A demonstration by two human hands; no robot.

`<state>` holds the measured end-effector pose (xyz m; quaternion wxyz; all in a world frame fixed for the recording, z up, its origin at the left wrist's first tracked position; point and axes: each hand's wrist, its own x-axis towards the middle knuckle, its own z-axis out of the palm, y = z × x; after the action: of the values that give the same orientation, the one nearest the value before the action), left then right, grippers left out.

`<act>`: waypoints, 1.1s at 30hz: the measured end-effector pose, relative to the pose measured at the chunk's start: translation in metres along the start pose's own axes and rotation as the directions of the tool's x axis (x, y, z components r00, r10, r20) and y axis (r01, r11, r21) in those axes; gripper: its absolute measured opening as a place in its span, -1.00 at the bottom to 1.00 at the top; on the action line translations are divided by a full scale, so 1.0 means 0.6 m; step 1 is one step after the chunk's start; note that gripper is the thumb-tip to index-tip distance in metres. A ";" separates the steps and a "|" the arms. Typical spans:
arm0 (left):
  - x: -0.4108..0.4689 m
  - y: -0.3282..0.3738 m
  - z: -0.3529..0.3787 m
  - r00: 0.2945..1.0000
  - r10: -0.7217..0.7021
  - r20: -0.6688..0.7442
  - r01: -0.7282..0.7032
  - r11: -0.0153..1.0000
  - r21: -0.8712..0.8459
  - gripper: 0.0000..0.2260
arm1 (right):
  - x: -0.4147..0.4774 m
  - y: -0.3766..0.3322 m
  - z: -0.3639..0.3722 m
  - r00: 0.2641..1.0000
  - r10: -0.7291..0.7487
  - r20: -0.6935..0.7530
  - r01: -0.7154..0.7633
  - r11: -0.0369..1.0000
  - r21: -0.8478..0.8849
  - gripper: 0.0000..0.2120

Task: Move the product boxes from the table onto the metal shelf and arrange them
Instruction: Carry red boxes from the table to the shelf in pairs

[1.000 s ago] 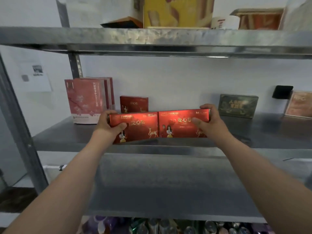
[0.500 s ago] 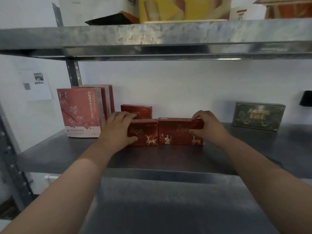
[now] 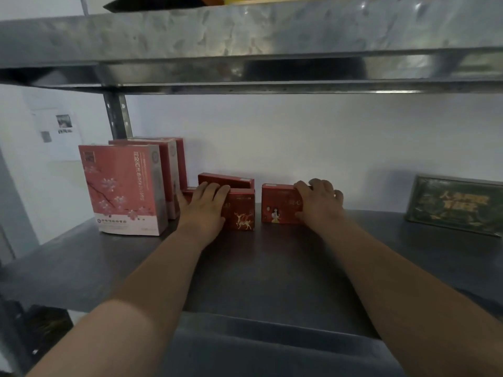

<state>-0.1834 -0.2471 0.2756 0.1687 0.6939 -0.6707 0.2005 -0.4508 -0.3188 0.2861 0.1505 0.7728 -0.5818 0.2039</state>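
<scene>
Two red boxes stand on the shelf near its back wall, with a narrow gap between them. The left box has a deer on its face; the right box shows a small figure. Both rest on the metal, so I judge the carrying is over for this pair and only the lining up is left. Behind the left box sits a third red box, tilted. Just beside that, further left, stand the tall pink boxes, upright in a row. Well apart on the right a green box leans at the wall. The table is out of view, so I cannot tell how many boxes wait there.

My left hand lies flat over the front and top of the left box, fingers spread and pressing, not closed round it. My right hand curls over the right box's top corner, fingers on top and thumb at the front, a light hold. Both forearms reach straight in under the upper shelf, nearly parallel, wrists low over the metal. Closing the gap and squaring the fronts looks like the remaining work here.
</scene>
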 end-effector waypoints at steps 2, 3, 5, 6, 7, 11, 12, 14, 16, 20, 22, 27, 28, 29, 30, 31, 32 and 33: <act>0.005 -0.004 0.014 1.000 -0.019 -0.022 0.018 0.999 -0.036 -0.26 | 0.014 0.001 0.013 1.000 0.015 -0.027 -0.015 1.000 -0.005 -0.34; 0.006 -0.006 0.019 0.999 -0.019 -0.032 0.017 0.999 -0.046 -0.26 | 0.020 0.001 0.019 0.999 0.016 -0.043 -0.016 1.000 -0.013 -0.34; 0.007 -0.010 0.025 0.999 -0.013 -0.043 0.010 0.998 -0.058 -0.26 | 0.027 0.002 0.029 0.998 0.014 -0.063 -0.015 1.000 -0.024 -0.34; 0.007 -0.012 0.027 0.999 -0.012 -0.051 0.009 0.998 -0.065 -0.27 | 0.030 0.003 0.033 0.998 0.013 -0.067 -0.015 0.999 -0.028 -0.33; 0.007 -0.014 0.029 0.998 -0.012 -0.058 0.008 0.997 -0.070 -0.27 | 0.032 0.004 0.036 0.997 0.014 -0.070 -0.016 0.999 -0.032 -0.32; 0.007 -0.018 0.033 0.997 -0.016 -0.081 0.011 0.997 -0.071 -0.29 | 0.032 0.009 0.049 0.996 0.016 -0.088 -0.021 0.998 -0.054 -0.29; 0.008 -0.018 0.034 0.996 -0.018 -0.087 0.012 0.998 -0.066 -0.29 | 0.031 0.009 0.052 0.996 0.017 -0.090 -0.022 0.998 -0.056 -0.28; 0.009 -0.019 0.036 0.996 -0.020 -0.092 0.016 0.999 -0.051 -0.28 | 0.030 0.008 0.056 0.996 0.017 -0.090 -0.023 0.998 -0.062 -0.27; 0.011 -0.018 0.037 0.996 -0.023 -0.088 0.020 0.999 -0.036 -0.27 | 0.030 0.007 0.058 0.996 0.019 -0.083 -0.025 0.997 -0.073 -0.26; 0.010 -0.015 0.037 0.996 -0.025 -0.083 0.023 0.999 -0.026 -0.26 | 0.031 0.005 0.061 0.998 0.016 -0.064 -0.021 0.997 -0.073 -0.26; 0.008 -0.013 0.037 0.997 -0.027 -0.077 0.025 0.999 -0.030 -0.25 | 0.031 0.006 0.062 0.998 0.014 -0.056 -0.018 0.997 -0.069 -0.25; 0.005 -0.008 0.032 0.997 -0.034 -0.072 0.031 0.999 -0.040 -0.23 | 0.031 0.005 0.063 0.999 0.020 -0.045 -0.023 0.997 -0.072 -0.24; 0.005 -0.007 0.031 0.997 -0.036 -0.074 0.033 0.999 -0.042 -0.23 | 0.031 0.004 0.062 0.999 0.019 -0.043 -0.022 0.997 -0.072 -0.23; 0.005 -0.007 0.030 0.996 -0.038 -0.075 0.035 0.999 -0.040 -0.22 | 0.031 0.004 0.061 0.999 0.019 -0.040 -0.022 0.997 -0.072 -0.23; 0.005 -0.007 0.030 0.997 -0.038 -0.072 0.036 0.999 -0.037 -0.22 | 0.030 0.003 0.060 0.999 0.021 -0.033 -0.023 0.997 -0.071 -0.22; 0.005 -0.007 0.030 0.997 -0.038 -0.063 0.036 0.999 -0.033 -0.21 | 0.029 0.003 0.058 0.999 0.021 -0.025 -0.022 0.998 -0.066 -0.21; 0.004 -0.007 0.030 0.998 -0.038 -0.053 0.037 0.999 -0.028 -0.20 | 0.027 0.003 0.056 1.000 0.019 -0.019 -0.020 0.998 -0.056 -0.20; 0.003 -0.007 0.029 0.998 -0.040 -0.046 0.039 0.999 -0.024 -0.18 | 0.024 0.002 0.053 1.000 0.010 -0.021 -0.011 0.999 -0.046 -0.20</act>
<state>-0.1784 -0.2574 0.2615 0.1960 0.7001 -0.6552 0.2055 -0.4440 -0.3459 0.2656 0.1735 0.7639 -0.5888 0.1993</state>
